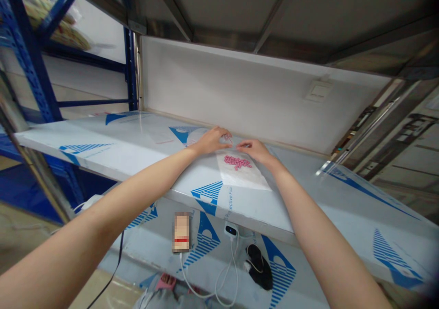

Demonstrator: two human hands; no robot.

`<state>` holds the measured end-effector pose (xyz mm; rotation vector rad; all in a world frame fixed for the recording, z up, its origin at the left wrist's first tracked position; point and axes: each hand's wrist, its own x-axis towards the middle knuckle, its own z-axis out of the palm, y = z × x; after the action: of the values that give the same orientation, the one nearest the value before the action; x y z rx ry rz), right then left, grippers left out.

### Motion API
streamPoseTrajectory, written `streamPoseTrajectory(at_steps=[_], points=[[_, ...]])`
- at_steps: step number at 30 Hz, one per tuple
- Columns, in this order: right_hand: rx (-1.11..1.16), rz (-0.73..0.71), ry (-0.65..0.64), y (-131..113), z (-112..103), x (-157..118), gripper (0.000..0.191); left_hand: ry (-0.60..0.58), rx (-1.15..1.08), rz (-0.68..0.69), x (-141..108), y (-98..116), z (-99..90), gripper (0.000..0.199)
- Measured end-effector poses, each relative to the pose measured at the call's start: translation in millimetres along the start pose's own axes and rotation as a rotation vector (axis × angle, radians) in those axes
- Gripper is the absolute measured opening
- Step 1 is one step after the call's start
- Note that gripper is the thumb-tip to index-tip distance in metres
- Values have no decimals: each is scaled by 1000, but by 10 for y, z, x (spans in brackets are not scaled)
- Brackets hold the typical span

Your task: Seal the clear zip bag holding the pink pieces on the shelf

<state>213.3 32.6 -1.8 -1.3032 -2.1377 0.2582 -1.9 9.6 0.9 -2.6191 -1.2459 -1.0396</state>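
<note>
The left hand [211, 141] and right hand [255, 151] sit apart, fingers curved over the far edge of a clear plastic bag [243, 176]; whether they pinch it is unclear. The bag lies flat on a film-covered shelf [103, 140], apparently steadied there, with pink tablets [238, 162] gathered inside.

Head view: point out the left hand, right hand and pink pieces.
left hand [211, 141], head view, back of the hand
right hand [255, 151], head view, back of the hand
pink pieces [238, 162], head view, middle of the cluster
</note>
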Motion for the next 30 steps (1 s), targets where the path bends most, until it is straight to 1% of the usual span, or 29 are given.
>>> streamPoseTrajectory(at_steps=[2, 4, 6, 9, 13, 15, 19, 22, 25, 28, 30], points=[[-63, 6, -112, -32, 13, -27, 10, -6, 9, -2, 0, -6, -2, 37], [-124, 18, -182, -76, 17, -51, 8, -6, 11, 3, -2, -9, -3, 36], [-146, 18, -215, -106, 16, -64, 8, -6, 11, 1, -4, -8, -5, 35], [-111, -2, -219, -100, 21, -64, 8, -11, 12, 4, -2, -1, -7, 35], [-39, -9, -190, -32, 47, -38, 4, -13, 17, 6, 3, -6, -6, 36], [48, -21, -157, -10, 49, -18, 4, -14, 19, 2, 4, -17, -4, 36], [291, -28, -37, -33, 17, 22, 8, -10, 15, 6, 2, -15, 0, 35], [426, -50, 37, -85, -4, 32, 12, 6, -9, 35, 3, 26, -1, 33], [475, -90, 82, -126, -9, 24, 16, 10, -29, 75, 2, 77, -7, 32], [464, -124, 129, -147, -14, 17, 19, 8, -16, 66, 0, 103, -10, 34], [451, -137, 132, -153, -18, 20, 19, 13, -5, 62, 2, 101, -5, 33]])
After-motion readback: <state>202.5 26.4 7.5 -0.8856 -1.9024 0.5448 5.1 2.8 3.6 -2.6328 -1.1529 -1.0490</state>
